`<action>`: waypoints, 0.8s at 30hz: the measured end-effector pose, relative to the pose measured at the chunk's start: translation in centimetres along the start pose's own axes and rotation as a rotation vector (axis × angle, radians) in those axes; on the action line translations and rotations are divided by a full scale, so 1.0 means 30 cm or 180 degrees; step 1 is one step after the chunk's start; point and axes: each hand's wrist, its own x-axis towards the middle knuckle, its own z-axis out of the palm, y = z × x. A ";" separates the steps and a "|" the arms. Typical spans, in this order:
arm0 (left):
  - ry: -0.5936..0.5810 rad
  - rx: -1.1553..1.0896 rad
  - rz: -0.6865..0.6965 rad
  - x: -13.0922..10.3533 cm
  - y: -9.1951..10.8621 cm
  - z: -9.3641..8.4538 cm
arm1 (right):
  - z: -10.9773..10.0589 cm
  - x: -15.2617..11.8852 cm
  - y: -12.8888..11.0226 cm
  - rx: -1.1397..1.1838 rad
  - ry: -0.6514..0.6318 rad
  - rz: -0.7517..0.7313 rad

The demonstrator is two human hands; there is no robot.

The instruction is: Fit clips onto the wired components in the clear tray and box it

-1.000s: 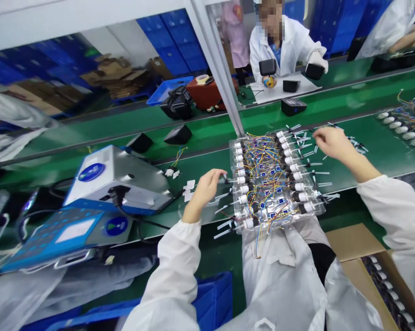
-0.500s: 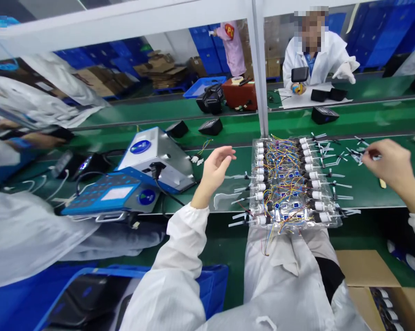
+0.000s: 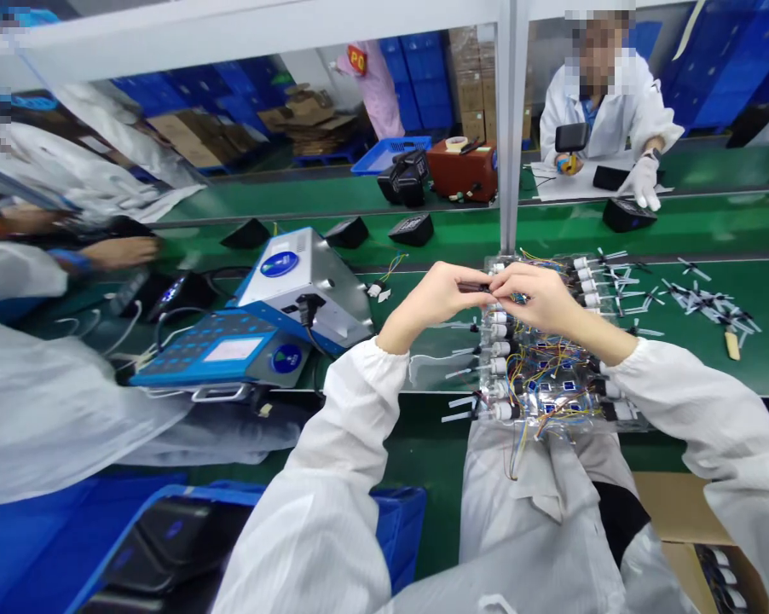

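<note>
My left hand [image 3: 445, 294] and my right hand [image 3: 533, 294] meet fingertip to fingertip over the upper left part of a clear plastic tray [image 3: 576, 419]. Both are pinched around a small dark piece [image 3: 480, 288], mostly hidden by the fingers. On the tray lie rows of white-capped parts [image 3: 500, 367] with thin coloured wires [image 3: 522, 375] and small blue boards. Black and white strips stick out along both sides. To the right, a loose pile of these strips [image 3: 701, 300] lies on the green table [image 3: 653, 358], beside a small yellowish piece [image 3: 732, 344].
Blue and silver machines [image 3: 301, 286] stand on the left. Black devices [image 3: 412, 228] sit on the green belt beyond a metal post [image 3: 509, 128]. A gloved person [image 3: 602, 94] works opposite. A blue crate [image 3: 397, 533] and an open carton [image 3: 685, 503] are below.
My right hand has come left from the strip pile to meet my left hand, which moved right over the tray. The person opposite has lowered a gloved hand onto a black device.
</note>
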 end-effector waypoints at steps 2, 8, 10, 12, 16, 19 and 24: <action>0.0261 -0.0199 -0.0151 -0.013 -0.099 -0.013 | 0.045 -0.026 0.051 -0.0002 -0.0107 0.0214; 0.0928 -0.0343 -0.0569 -0.012 -0.351 0.037 | 0.144 -0.159 0.217 -0.0641 -0.1112 0.0835; 0.0891 -0.0425 -0.0519 -0.006 -0.394 0.066 | 0.154 -0.194 0.244 -0.0865 -0.1434 0.0630; 0.0901 -0.0412 -0.0320 -0.001 -0.421 0.094 | 0.151 -0.211 0.251 -0.1023 -0.1587 0.0480; 0.0954 -0.0452 -0.0002 0.002 -0.458 0.146 | 0.130 -0.209 0.239 -0.1164 -0.1552 0.0561; 0.0992 -0.0808 -0.0057 -0.003 -0.486 0.179 | 0.129 -0.211 0.224 -0.1216 -0.1437 0.0633; 0.1039 -0.0501 0.0078 -0.018 -0.516 0.210 | 0.171 -0.230 0.207 -0.0596 -0.0748 0.0904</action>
